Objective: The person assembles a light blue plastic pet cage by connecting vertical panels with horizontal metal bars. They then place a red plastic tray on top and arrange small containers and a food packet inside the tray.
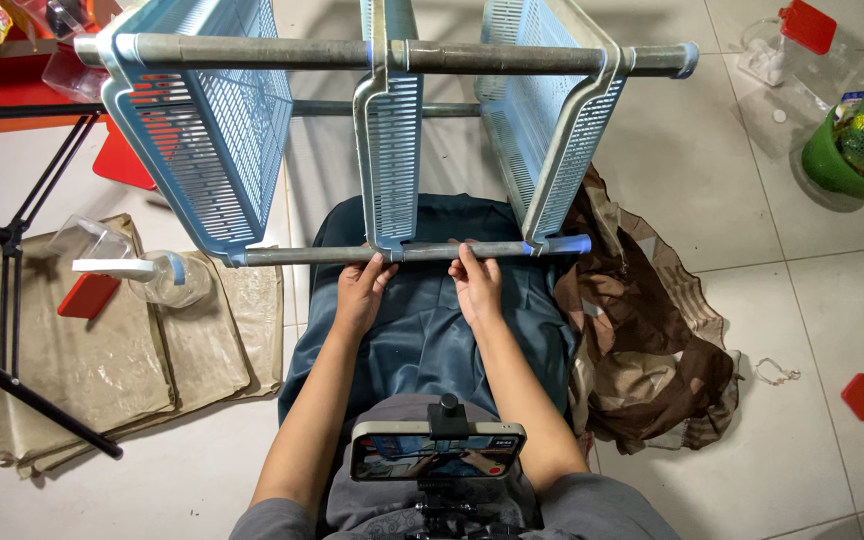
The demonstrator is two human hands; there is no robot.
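Both hands, left hand (360,292) and right hand (476,283), grasp the metal tube (422,252) of the blue rack (392,150)

At twelve o'clock the blue rack (392,130) runs off the top edge — at one o'clock a clear red-lidded jar (787,45) is cropped too.

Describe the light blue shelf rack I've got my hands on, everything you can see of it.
The rack lies tipped on its side over a dark blue cloth. Three light blue perforated plastic trays stand on edge, joined by grey metal-looking tubes through their corners. The left hand and right hand both grip the nearest tube beside the middle tray. The trays hold nothing. The top edge of the picture crops the trays' far ends.
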